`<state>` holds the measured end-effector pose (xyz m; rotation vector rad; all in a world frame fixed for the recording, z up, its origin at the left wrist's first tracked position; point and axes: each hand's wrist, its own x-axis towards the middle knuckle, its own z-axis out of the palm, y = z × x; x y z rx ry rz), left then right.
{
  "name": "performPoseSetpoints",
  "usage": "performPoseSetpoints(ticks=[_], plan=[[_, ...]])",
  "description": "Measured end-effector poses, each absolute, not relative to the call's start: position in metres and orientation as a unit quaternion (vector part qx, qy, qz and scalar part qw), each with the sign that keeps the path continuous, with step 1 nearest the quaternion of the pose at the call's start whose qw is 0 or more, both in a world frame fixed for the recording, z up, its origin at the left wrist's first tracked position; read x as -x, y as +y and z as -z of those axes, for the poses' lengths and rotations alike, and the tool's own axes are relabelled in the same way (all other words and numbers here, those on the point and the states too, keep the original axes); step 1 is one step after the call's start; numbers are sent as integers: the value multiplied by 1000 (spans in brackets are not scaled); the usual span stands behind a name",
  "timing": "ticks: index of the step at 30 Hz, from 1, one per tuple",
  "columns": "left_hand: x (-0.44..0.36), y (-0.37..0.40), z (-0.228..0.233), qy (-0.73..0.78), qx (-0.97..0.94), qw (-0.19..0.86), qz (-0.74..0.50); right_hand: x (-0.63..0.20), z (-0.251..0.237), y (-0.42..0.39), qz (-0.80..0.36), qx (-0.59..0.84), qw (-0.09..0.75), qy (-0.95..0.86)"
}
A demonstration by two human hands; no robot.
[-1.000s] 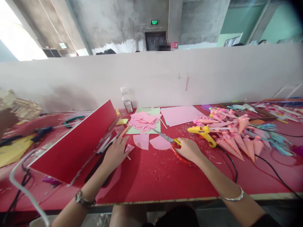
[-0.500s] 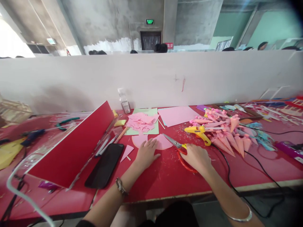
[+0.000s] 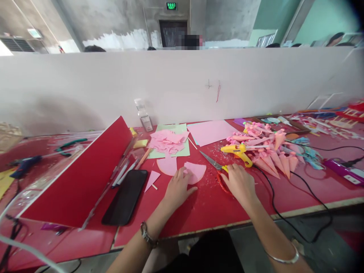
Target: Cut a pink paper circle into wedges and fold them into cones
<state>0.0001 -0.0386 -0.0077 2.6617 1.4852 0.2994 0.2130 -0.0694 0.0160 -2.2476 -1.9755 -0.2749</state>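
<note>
A: Item one?
B: Pink semicircle of paper (image 3: 195, 172), flat on the red table (image 3: 199, 212), beside a second pink piece (image 3: 167, 165). Left hand (image 3: 178, 188) lies palm down, fingers spread, fingertips on the semicircle's near edge.

A: Item two?
B: Scissors (image 3: 217, 169), blades shut, pointing away and left. Right hand (image 3: 240, 182) covers the red handles, fingers loosely curled; whether it grips them I cannot tell.

A: Surface and room?
B: Yellow glue gun (image 3: 237, 151) with black cord, a heap of pink paper cones (image 3: 273, 153), pink scraps on a green sheet (image 3: 170, 146), a black phone (image 3: 125, 197), a slanted red board (image 3: 82, 178). White partition (image 3: 182, 83) behind; concrete walls and a green exit sign above.

A: Changes against half a second ago?
B: The semicircle has been drawn nearer and turned; the left hand stays on it. The right hand remains on the scissors. The view has tipped downward.
</note>
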Motion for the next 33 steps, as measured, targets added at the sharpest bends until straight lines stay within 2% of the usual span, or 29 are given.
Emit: performPoseSetpoints(ticks=[3,6,10,15,21,27,33], plan=[[-5,-38,7,501,-860,32,-86,-201,-18,-73,71,682,147,-713],[-13,-40,0,513,-857,10,-44,-185,-10,-76,-11,588,213,-780],[-13,-41,-8,483,-875,-28,-5,-169,4,-78,-105,532,226,-809],[0,-38,-10,430,-903,6,-13,-160,6,-75,-115,540,275,-787],[2,-36,-4,427,-899,60,-69,-155,5,-67,-115,528,196,-818],[9,-29,-5,413,-896,132,-94,-154,0,-62,-108,532,170,-823],[20,-30,-2,410,-898,137,-83,-153,-11,-49,-107,510,106,-847]])
